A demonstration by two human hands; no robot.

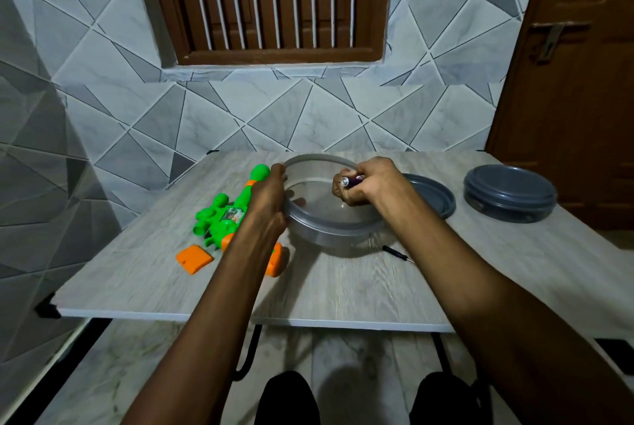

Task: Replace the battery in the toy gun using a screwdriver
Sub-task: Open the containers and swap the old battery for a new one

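Grey tabletop (343,290) noted. Nearest, screwdriver (398,253) and orange cover (194,258) were left loose; toy gun (223,217) was partly hidden under the left forearm. Farther, clear tub (329,236) was held at its rim by left grip (271,194); battery (350,181) was pinched above it in right grip (368,182). Risk judged: cover could be swept off by that forearm.

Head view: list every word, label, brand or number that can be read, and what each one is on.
No text can be read in this view.
Sticker on the toy gun: a printed picture, too blurred to read.
Battery in the right hand: purple label, too small to read.
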